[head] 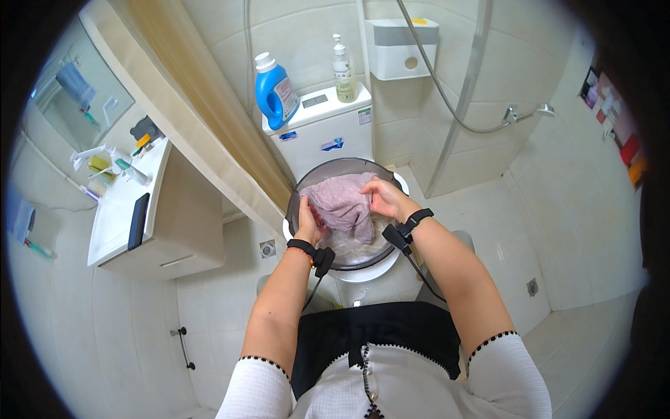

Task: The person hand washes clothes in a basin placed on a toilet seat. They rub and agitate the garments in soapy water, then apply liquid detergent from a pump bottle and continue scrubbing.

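A wet pink cloth garment (pixel 340 201) is held up over a round, dark translucent plastic basin (pixel 335 168) with water in its bottom. My left hand (pixel 310 222) grips the cloth's left edge, fingers partly hidden behind it. At the cloth's upper right, my right hand (pixel 383 198) pinches its edge between thumb and fingers. The lower end of the cloth hangs down into the basin. The basin rests on the white toilet (pixel 361 275), whose rim shows around it.
On the toilet tank (pixel 319 118) stand a blue detergent bottle (pixel 275 94) and a pump bottle (pixel 344 76). A beige curtain (pixel 209 131) and a sink cabinet (pixel 183 225) are at the left. A shower hose (pixel 434 78) hangs at the upper right, beside a glass panel's frame (pixel 460 110).
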Motion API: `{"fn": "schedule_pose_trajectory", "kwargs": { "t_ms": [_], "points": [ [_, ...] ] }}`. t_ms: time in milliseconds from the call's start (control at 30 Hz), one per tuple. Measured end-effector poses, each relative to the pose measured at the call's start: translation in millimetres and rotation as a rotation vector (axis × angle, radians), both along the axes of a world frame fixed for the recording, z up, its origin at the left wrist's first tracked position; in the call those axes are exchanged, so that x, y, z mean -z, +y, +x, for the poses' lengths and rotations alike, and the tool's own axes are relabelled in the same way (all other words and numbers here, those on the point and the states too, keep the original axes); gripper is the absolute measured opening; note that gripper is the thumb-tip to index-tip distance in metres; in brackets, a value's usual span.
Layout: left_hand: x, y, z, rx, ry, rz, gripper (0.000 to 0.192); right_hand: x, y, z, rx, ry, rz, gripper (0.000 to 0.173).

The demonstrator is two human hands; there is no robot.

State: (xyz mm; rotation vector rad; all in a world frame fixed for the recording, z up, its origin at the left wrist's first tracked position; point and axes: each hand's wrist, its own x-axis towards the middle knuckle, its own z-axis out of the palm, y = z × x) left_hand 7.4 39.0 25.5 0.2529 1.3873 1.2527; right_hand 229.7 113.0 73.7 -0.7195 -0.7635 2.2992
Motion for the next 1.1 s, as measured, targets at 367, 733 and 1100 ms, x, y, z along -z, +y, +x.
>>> {"fn": "schedule_pose_trajectory", "kwargs": {
  "t_ms": [367,733,1100],
  "points": [
    [-13.9,0.6,-12.5,0.586,-0.287,-0.04,0.072,70.6,36.8,18.0,0.222,-0.395,0.178,0.025],
    [-79.9,17.9,-9.9,0.579,-0.298,0.253,0.036,49.4,-13.8,-3.3,-0.122,-0.453,0.254,0.089],
    [-81.2,13.7,-24.2,0.447,-0.378,0.365,0.028,14.4,-16.8,-8.8,-0.146,-0.449,0.257,0.038]
  ]
}}
